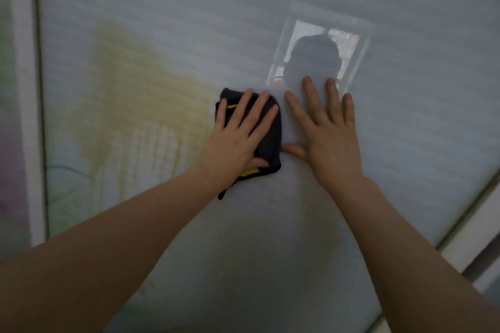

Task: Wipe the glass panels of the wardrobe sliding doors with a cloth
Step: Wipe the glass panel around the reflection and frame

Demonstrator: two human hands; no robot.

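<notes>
Two bare forearms are reaching up from the bottom of the frame to a frosted, faintly ribbed glass panel [162, 21]. Left hand [235, 138] is lying flat with fingers [244, 105] spread, pressing a dark, soft folded cloth [270, 140] with yellow trim against the glass at centre; cloth edges are showing past the fingertips and beside the thumb. Right hand [330, 135] is resting open just beside it, palm on glass. Pale frame rails [25, 89] are running along the left edge and the lower right.

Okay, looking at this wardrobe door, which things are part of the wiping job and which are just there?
Job: cloth, left hand pressing it, right hand flat on glass panel.
Just there: door frame, window reflection, yellowish tint.
</notes>
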